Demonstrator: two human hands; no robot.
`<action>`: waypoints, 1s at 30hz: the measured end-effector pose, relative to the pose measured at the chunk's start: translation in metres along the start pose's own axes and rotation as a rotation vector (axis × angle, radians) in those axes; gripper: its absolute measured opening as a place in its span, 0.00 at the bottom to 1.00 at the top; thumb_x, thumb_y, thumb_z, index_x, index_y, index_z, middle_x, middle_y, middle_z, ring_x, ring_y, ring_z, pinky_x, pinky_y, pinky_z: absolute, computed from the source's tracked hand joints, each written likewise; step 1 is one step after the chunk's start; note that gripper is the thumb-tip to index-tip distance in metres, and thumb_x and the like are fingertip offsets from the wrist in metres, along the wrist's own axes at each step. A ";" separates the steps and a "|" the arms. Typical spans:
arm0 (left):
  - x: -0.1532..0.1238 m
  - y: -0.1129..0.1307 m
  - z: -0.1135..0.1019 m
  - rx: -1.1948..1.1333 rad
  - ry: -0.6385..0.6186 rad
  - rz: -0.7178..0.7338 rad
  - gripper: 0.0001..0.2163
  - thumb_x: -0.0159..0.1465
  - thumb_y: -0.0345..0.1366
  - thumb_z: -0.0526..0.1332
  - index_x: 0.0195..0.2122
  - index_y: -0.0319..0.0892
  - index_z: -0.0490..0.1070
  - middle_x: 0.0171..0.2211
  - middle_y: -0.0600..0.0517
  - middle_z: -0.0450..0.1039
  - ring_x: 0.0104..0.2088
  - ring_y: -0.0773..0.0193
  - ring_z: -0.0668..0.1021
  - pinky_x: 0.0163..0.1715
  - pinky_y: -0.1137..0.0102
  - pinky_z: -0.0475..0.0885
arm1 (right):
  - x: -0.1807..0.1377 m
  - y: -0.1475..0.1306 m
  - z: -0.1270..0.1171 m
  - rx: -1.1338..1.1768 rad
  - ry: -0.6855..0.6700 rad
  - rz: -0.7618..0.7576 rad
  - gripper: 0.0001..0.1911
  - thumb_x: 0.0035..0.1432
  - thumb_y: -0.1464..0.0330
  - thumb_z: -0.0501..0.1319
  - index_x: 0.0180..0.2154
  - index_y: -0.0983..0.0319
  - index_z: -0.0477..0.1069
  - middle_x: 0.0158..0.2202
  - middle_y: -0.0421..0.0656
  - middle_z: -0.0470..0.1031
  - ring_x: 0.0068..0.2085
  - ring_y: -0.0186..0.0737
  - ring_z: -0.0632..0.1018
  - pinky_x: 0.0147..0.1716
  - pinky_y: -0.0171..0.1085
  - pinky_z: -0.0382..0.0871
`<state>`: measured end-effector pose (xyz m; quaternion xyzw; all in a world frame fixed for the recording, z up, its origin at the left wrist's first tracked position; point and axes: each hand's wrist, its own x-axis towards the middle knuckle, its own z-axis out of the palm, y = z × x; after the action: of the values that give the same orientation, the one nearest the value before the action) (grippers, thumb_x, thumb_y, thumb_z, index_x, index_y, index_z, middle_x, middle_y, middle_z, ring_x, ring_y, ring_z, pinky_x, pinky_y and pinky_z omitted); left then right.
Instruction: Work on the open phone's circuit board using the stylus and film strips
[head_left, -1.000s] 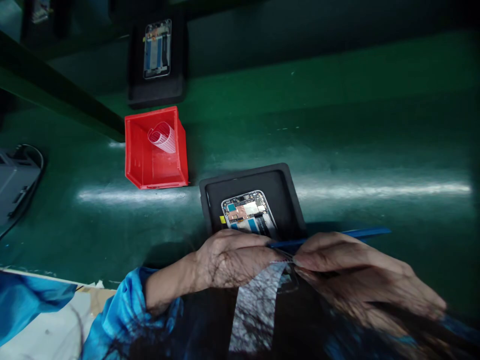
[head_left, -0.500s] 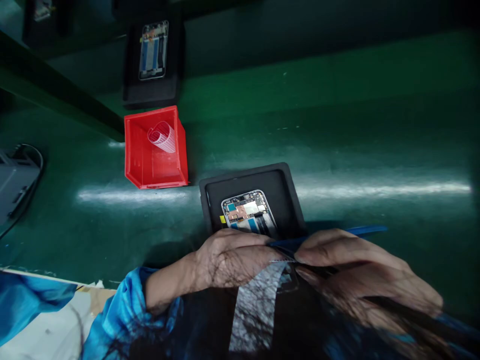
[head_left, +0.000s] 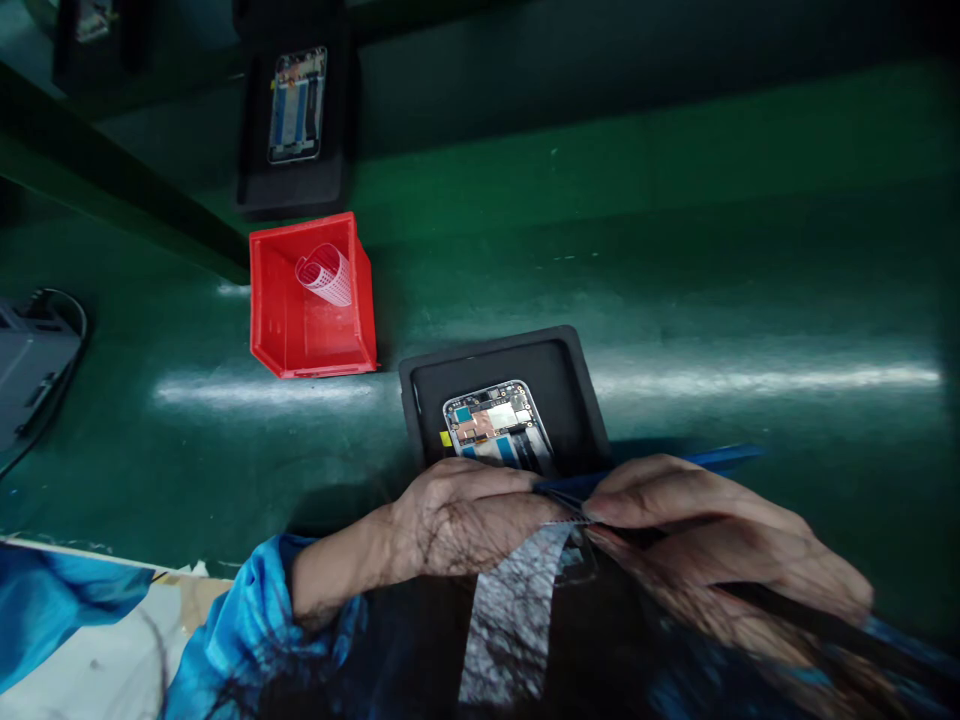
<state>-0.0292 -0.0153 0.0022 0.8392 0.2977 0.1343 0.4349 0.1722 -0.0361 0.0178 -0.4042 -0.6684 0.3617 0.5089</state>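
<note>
An opened phone with bare circuit parts lies in a black foam tray on the green belt. My left hand rests closed over the phone's near end, fingers curled; what it grips is hidden. My right hand pinches a thin blue stick tool, whose tip meets the left fingers at the phone's lower edge. A pale strip hangs below the two hands. The image bottom is smeared.
A red bin holding a curled white-and-red strip stands left of the tray. A second black tray with a phone lies farther back on the belt. A grey device sits at the left edge.
The far tray with its phone has slid left along the belt. My right hand with the blue tool has edged slightly left and up. The left hand stays put.
</note>
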 end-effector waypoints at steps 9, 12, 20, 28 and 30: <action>0.001 0.002 0.003 0.028 -0.004 -0.013 0.13 0.52 0.36 0.55 0.39 0.41 0.65 0.40 0.51 0.68 0.38 0.68 0.71 0.44 0.73 0.63 | 0.001 0.000 0.004 -0.052 0.011 -0.035 0.12 0.52 0.71 0.60 0.19 0.61 0.64 0.28 0.36 0.76 0.29 0.29 0.79 0.24 0.27 0.77; 0.003 0.001 -0.002 0.013 -0.049 -0.008 0.12 0.52 0.36 0.56 0.39 0.44 0.65 0.38 0.53 0.69 0.36 0.70 0.71 0.41 0.75 0.64 | 0.000 0.000 0.003 -0.064 0.007 -0.008 0.11 0.52 0.71 0.60 0.19 0.59 0.66 0.27 0.36 0.76 0.29 0.28 0.79 0.23 0.24 0.77; 0.001 0.000 0.001 -0.035 -0.113 -0.063 0.11 0.54 0.34 0.53 0.39 0.45 0.64 0.39 0.56 0.68 0.37 0.72 0.70 0.42 0.77 0.62 | -0.006 -0.001 -0.001 -0.110 -0.036 0.029 0.10 0.49 0.69 0.63 0.20 0.58 0.67 0.27 0.36 0.78 0.30 0.27 0.80 0.25 0.23 0.77; 0.012 0.007 -0.017 -0.099 -0.138 0.014 0.09 0.56 0.31 0.50 0.38 0.43 0.64 0.39 0.57 0.68 0.38 0.75 0.70 0.42 0.82 0.61 | -0.006 -0.003 0.002 -0.108 -0.003 0.042 0.14 0.53 0.66 0.60 0.17 0.58 0.65 0.26 0.36 0.78 0.28 0.27 0.79 0.21 0.23 0.77; 0.013 0.006 -0.018 -0.104 -0.139 0.027 0.09 0.56 0.31 0.51 0.38 0.42 0.64 0.39 0.56 0.68 0.38 0.75 0.70 0.43 0.82 0.61 | -0.006 -0.003 0.001 -0.098 -0.019 0.036 0.13 0.53 0.66 0.61 0.18 0.58 0.65 0.26 0.36 0.78 0.29 0.27 0.79 0.21 0.24 0.77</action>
<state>-0.0249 0.0016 0.0174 0.8268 0.2481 0.0970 0.4954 0.1717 -0.0431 0.0178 -0.4374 -0.6827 0.3415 0.4754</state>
